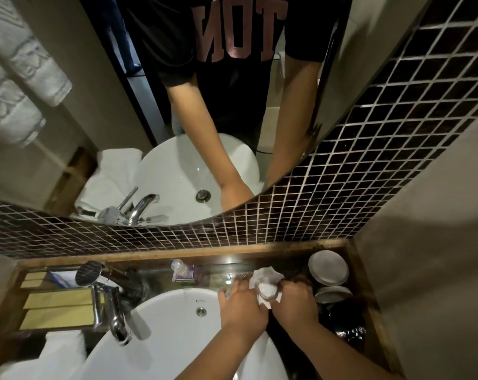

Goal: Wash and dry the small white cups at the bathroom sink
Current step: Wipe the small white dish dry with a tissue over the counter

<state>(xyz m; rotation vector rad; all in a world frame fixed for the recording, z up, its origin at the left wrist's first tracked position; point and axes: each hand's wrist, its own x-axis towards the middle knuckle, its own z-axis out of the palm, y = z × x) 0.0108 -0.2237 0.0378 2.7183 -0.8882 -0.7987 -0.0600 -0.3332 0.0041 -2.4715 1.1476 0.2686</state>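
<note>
So both hands are up at the back right of the counter (pixel 259 263), just past the basin's (pixel 177 325) rim, working on one small cup (pixel 267 291). The right hand (pixel 296 298) has its fingers curled around the cup's side, gripping it, and the left hand (pixel 243 305) is pinching a white cloth (pixel 268 274) against the near side, fingers bunched pretty close together. The cup looks see-through rather than solid white with the cloth stuffed in it, honestly hard to tell through the blur. My read is this is the drying step. To do it well I'd push the cloth right down to the bottom and twist the cup against it, then do the rim and outside last. Keep the grip firm since a wet cup is slippery and there's hard counter and ceramic below. Room is tight here: a round lid (pixel 328 267) and a second disc (pixel 332 294) sit just beside the right hand toward the right edge, with dark stuff I can't make out nearer the front corner. A small pump bottle (pixel 181 271) stands along the back edge to the left, and the tap (pixel 114 314) is well clear on the basin's left. The open basin is the safest spot to move.
</note>
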